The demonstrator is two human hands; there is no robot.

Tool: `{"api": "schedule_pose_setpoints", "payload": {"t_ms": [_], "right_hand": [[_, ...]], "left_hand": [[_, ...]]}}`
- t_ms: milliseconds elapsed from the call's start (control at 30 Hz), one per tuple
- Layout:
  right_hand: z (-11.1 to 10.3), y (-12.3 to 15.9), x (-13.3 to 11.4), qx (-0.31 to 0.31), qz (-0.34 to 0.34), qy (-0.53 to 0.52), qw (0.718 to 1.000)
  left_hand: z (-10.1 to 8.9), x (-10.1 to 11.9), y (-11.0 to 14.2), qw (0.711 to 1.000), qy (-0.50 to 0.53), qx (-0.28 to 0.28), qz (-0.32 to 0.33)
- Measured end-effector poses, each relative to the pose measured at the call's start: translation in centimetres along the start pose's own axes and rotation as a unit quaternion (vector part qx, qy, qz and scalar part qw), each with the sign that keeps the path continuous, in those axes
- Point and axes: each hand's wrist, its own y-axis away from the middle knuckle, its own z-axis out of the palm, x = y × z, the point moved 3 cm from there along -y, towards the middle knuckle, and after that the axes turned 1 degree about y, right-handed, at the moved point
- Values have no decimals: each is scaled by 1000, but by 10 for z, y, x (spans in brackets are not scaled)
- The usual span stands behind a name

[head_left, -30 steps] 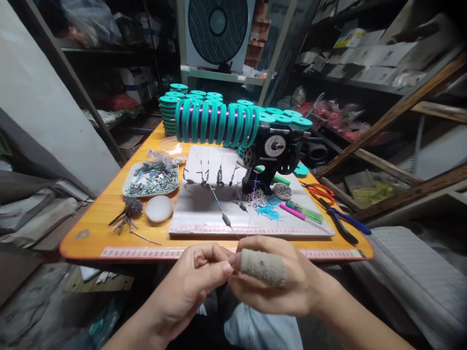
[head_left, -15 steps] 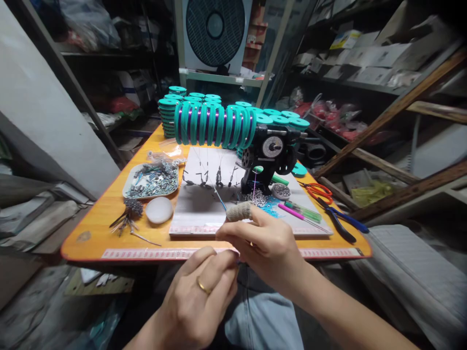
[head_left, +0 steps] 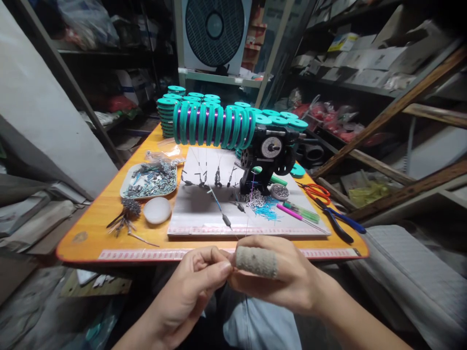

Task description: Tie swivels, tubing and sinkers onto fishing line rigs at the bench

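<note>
My left hand [head_left: 193, 287] pinches thumb against fingers just in front of the table edge, closed on a fishing line so thin it barely shows. Against it sits my right hand [head_left: 288, 277], its fingers curled on the same line; a grey knitted finger sleeve [head_left: 257, 261] covers one finger. From the hands the line runs up to a dark slim sinker [head_left: 226, 220] and a blue wrapped length [head_left: 215, 198] over the white board [head_left: 197, 214]. Further back, a row of teal foam spools [head_left: 213, 127] with purple line sits on a black winder [head_left: 270, 148].
At the left lie a tray of small parts [head_left: 149, 180], a white round lid [head_left: 157, 210] and a dark bundle of small pieces [head_left: 126, 214]. On the right are a pink-handled tool [head_left: 290, 212], blue-and-black pliers [head_left: 337, 218] and orange-handled scissors [head_left: 317, 191]. A ruler strip [head_left: 146, 254] lines the front edge.
My right hand has come down and towards me, turning its sleeved finger lower. My left hand has rotated, showing its thumb. The dark sinker on the line is now uncovered.
</note>
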Motion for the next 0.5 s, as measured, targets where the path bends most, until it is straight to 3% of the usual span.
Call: {"api": "schedule_pose_setpoints", "payload": {"t_ms": [67,100,133,200,233,267,333,367,400,433,467,500], "right_hand": [[-2,-2,0,26,7,-24,999],[-3,-4,-1,47,6,-26,999],[-3,-6,-1,71,5,-19,997],[-2,-13,-1,107,7,18,994],[-1,-17,-1,114,14,36,993],[0,-21,0,114,20,52,992],[2,-27,1,113,21,88,989],[2,-27,1,113,16,103,988],[2,-27,2,114,13,110,987],[1,-25,3,118,9,114,986],[0,-21,3,124,1,114,986],[-2,-17,2,127,-18,107,986]], "left_hand": [[0,3,1,991,-111,5,69],[-1,6,2,968,-206,22,142],[0,10,5,919,-313,48,235],[4,14,14,756,-496,101,416],[7,14,19,675,-551,114,477],[9,12,21,611,-590,114,516],[14,9,24,528,-636,85,557],[16,8,25,509,-644,64,568],[17,9,25,513,-641,48,570],[17,10,23,549,-624,41,555],[15,12,21,618,-588,44,520],[11,13,17,711,-531,52,459]]}}
